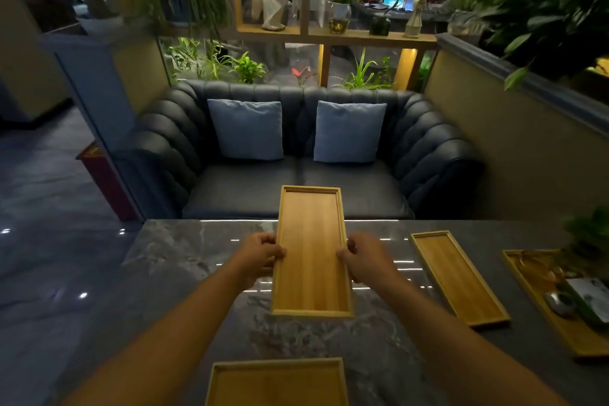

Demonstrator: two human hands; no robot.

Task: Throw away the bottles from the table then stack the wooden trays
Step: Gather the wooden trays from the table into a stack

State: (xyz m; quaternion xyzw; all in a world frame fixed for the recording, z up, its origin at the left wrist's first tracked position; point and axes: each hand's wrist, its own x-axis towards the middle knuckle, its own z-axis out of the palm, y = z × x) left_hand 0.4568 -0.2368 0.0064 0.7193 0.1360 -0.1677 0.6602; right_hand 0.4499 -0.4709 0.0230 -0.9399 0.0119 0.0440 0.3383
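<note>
Pale rectangular wooden tray point(311, 250), lifted above the grey marble desk point(184, 273), is pinched at both long rims by left hand point(258, 257) and right hand point(365, 259), seemingly for level carrying onto another tray.

Both hands are gripping a long wooden tray point(311, 250) by its side rims, the left hand point(258, 255) on the left rim and the right hand point(365, 259) on the right, holding it lengthwise above the grey marble table point(171, 273). A near tray point(276, 382) is lying at the bottom edge, a third tray point(458, 277) is resting to the right, and a fourth tray point(527, 277) farther right is carrying small items too dim to name. A dark sofa point(296, 188) is standing beyond the table.
</note>
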